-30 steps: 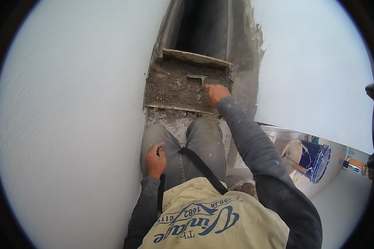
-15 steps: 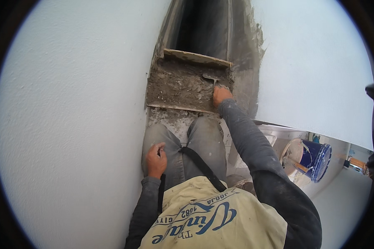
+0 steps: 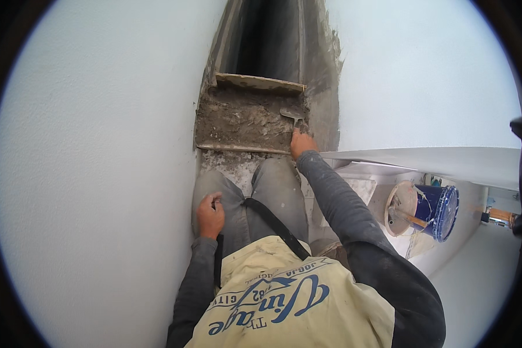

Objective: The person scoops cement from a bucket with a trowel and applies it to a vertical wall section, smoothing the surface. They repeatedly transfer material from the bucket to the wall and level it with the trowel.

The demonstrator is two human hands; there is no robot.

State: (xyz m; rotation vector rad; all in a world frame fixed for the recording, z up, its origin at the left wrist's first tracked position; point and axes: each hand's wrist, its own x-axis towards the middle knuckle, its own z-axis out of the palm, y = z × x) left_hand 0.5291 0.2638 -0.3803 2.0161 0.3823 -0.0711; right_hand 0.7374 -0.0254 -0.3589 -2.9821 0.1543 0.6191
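Observation:
My right hand (image 3: 301, 142) is closed around the handle of a small trowel (image 3: 292, 114). The trowel's blade touches the rough grey-brown mortar (image 3: 238, 119) near its right side. This mortar fills a step-like bed between a raised board (image 3: 261, 83) at the far edge and a thin strip (image 3: 243, 148) at the near edge. My left hand (image 3: 210, 216) rests on my left thigh with its fingers curled; whether anything is inside them is hidden.
White walls close in on the left (image 3: 98, 174) and right (image 3: 417, 75). Beyond the board lies a dark, narrow recess (image 3: 267, 40). At the right stand a blue bucket (image 3: 445, 213) and a pale round tub (image 3: 392, 200) with a wooden-handled tool in it.
The whole view has shifted slightly, so the mortar bed appears further left. My right hand and trowel stay at the right side of the mortar; my left hand remains on my thigh.

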